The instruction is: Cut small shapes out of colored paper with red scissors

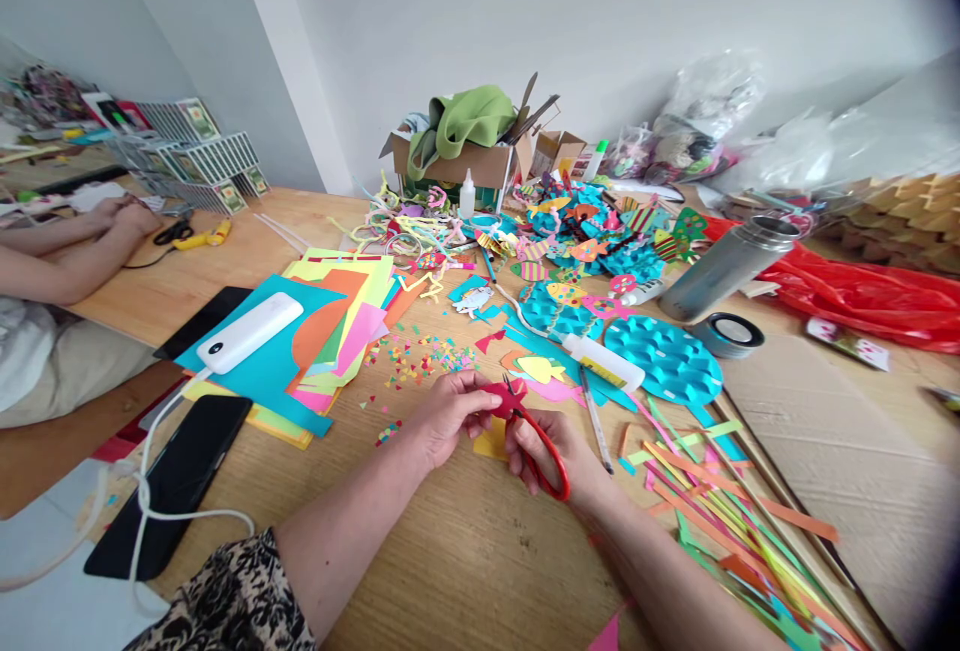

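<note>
My left hand (454,413) pinches a small piece of red paper (504,397) above the wooden table. In my right hand (551,446) is a pair of scissors (553,461) with red handles, its blades up against the red paper. A bit of yellow paper (490,439) lies beneath my hands. Just beyond them are a yellow paper fish shape (540,368) and pink paper scraps. Tiny coloured paper bits (427,356) are scattered to the left of the cut piece. A white glue bottle (604,363) lies on its side at the right.
Coloured paper sheets (349,321) are stacked at left with a white power bank (251,331) on them; a black phone (172,481) lies nearer. Decorated paper fish, a steel flask (731,266), paper strips (720,471) and cardboard (847,451) fill the right. Another person's arms (75,241) rest at far left.
</note>
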